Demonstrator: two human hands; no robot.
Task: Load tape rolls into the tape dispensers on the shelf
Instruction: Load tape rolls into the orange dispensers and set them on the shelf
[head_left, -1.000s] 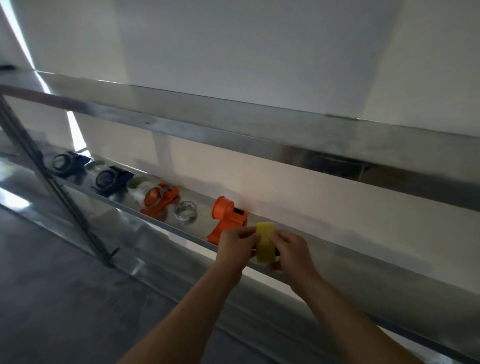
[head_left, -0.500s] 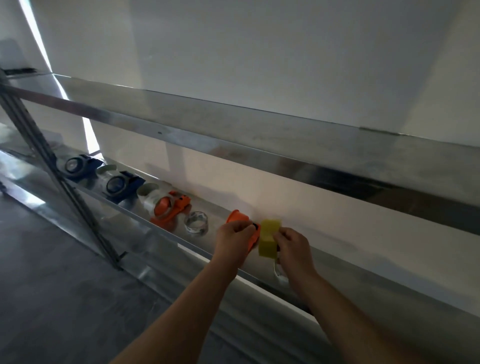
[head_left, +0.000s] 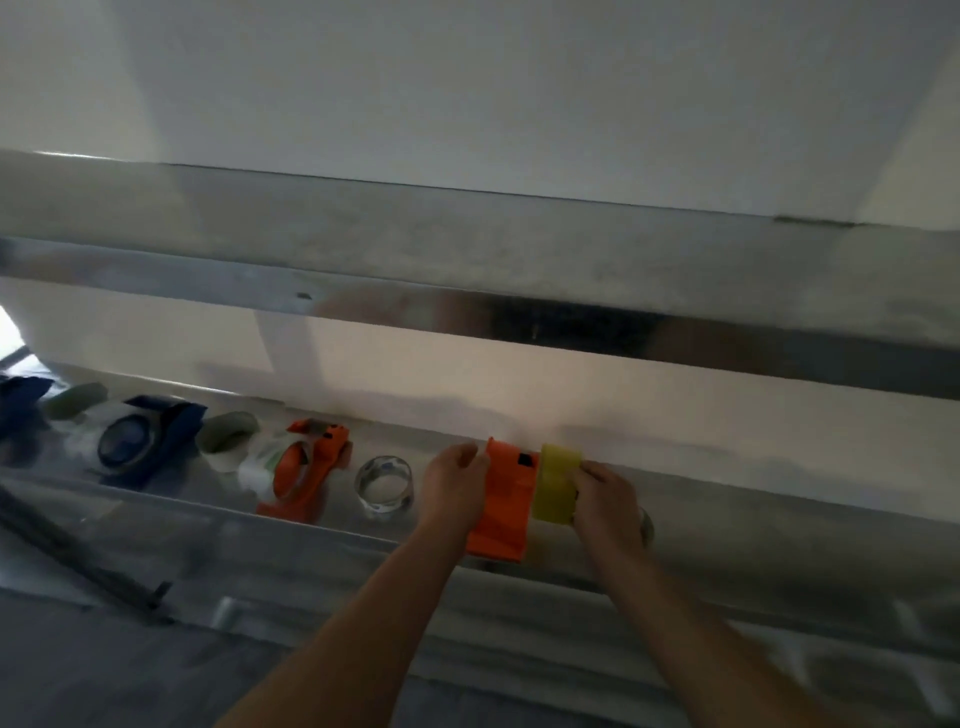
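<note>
An orange tape dispenser (head_left: 504, 499) lies on the steel shelf (head_left: 779, 525), and my left hand (head_left: 452, 486) grips its left side. My right hand (head_left: 605, 499) holds a yellow tape roll (head_left: 555, 483) pressed against the dispenser's right side. A clear tape roll (head_left: 383, 483) stands just left of my left hand. Further left lies a second orange dispenser (head_left: 304, 475) with a roll in it, then a blue dispenser (head_left: 143, 439) with a roll. The view is blurred.
An upper steel shelf (head_left: 467, 270) overhangs the working shelf. Two pale rolls (head_left: 226, 434) (head_left: 72, 400) sit near the back wall on the left. Another blue dispenser (head_left: 18, 402) shows at the far left edge. A dark brace (head_left: 78, 561) runs diagonally at lower left.
The view moved closer to the shelf. My left hand went from the yellow roll to the orange dispenser and took hold of it; my right hand brought the roll against the dispenser.
</note>
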